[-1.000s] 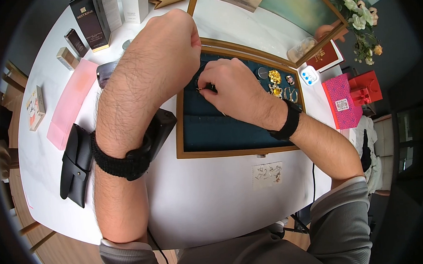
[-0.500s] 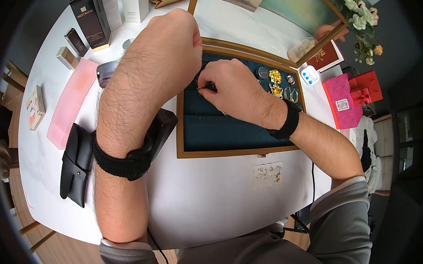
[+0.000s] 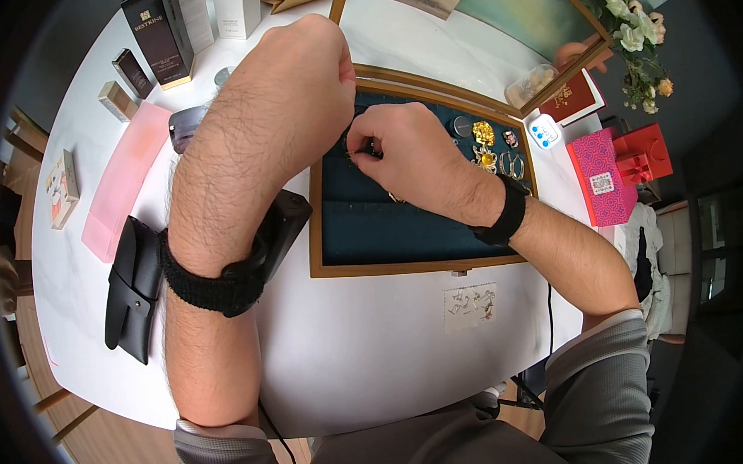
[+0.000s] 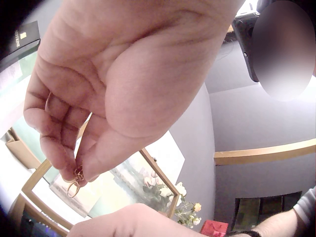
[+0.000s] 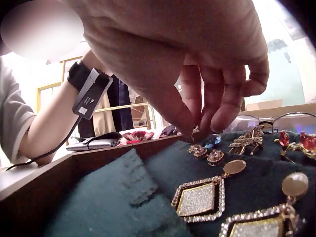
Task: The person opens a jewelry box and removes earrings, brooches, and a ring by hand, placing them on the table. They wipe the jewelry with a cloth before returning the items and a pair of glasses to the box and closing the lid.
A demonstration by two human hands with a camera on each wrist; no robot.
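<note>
My left hand [image 3: 295,86] hangs over the box's left back corner, fingers pointing down. In the left wrist view its thumb and fingertips pinch a small gold piece of jewelry [image 4: 74,187] with a thin ring hanging below. My right hand [image 3: 414,151] reaches low into the wooden jewelry box [image 3: 423,268]. Thumb and index fingertip pinch a tiny gold piece [image 5: 194,133], mostly hidden by the fingers. Right under them lie two round jeweled earrings [image 5: 216,157] on the dark green lining. Closer to the right wrist camera is a diamond-shaped rhinestone earring [image 5: 200,200].
The box's glass lid [image 3: 454,38] stands raised at the back. Gold brooches [image 3: 483,134] lie at the box's right side. A black glasses pouch [image 3: 132,292] and pink case [image 3: 127,185] lie left. A small packet of jewelry [image 3: 470,306] lies in front; a pink box [image 3: 603,179] stands right.
My right hand's thumb and fingertips shift very slightly at the same spot in the box. The left hand stays almost still.
</note>
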